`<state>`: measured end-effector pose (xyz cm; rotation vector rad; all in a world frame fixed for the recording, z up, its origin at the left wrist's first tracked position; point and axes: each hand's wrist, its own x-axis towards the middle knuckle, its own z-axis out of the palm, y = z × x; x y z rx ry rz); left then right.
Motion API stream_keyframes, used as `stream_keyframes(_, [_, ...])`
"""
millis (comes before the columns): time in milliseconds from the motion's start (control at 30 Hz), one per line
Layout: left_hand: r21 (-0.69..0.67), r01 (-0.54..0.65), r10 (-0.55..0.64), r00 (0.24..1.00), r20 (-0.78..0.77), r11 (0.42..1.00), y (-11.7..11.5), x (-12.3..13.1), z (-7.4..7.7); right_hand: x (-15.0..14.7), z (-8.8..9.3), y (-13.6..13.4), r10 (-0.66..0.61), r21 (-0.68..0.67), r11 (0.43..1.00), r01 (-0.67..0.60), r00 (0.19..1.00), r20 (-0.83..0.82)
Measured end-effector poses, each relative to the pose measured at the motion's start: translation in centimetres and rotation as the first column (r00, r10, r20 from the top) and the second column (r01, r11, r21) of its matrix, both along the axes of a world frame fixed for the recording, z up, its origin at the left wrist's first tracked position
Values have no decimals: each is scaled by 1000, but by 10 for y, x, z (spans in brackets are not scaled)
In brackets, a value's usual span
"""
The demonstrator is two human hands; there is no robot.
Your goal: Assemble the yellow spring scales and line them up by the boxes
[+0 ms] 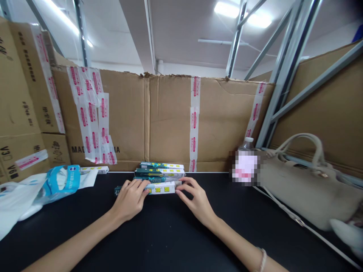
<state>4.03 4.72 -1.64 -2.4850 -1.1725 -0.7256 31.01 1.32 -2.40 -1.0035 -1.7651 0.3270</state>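
At the far edge of the black tabletop, just in front of a taped cardboard wall, several long, narrow teal-and-white cartons lie side by side in a short row. The front carton lies flat on the table, nearest the person, and both hands are on it. The left hand lies over its left end, fingers wrapped across the top and closed on it. The right hand is set apart at the other end, its curled fingertips touching the right end; whether the thumb closes under the carton cannot be told.

The two cartons behind sit touching one another against the wall. By the look of it, the step in hand is squaring or taking hold of the front carton, held end to end between the hands. Any lift would need the right hand to grip firmly and the carton to be kept level so it does not drag its neighbour.

To the left lie a blue plastic packet and a white bag; to the right stand a bottle and a beige handbag.
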Motion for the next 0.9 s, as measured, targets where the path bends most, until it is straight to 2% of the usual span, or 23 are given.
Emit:
stream_keyframes(200, [48, 50, -50, 999, -16, 998, 1, -1, 1, 0, -3, 2, 22, -124, 992, -35, 994, -109])
stream_keyframes(367, [116, 83, -77, 996, -52, 990, -4, 1, 4, -2, -1, 1, 99, -253, 953, -169, 958, -268])
stream_keyframes(533, [165, 51, -38, 996, -81, 985, -10, 6, 7, -2, 0, 2, 124, -322, 901, -289, 885, -448])
stream_keyframes(733, [147, -22, 38, 994, -105, 989, -12, 10, 7, -4, -5, 4, 46, -423, 815, -397, 771, -635])
stream_keyframes(900, [119, -57, 70, 992, -108, 991, -12, 11, 7, -5, -5, 4, 1, -433, 769, -470, 678, -735])
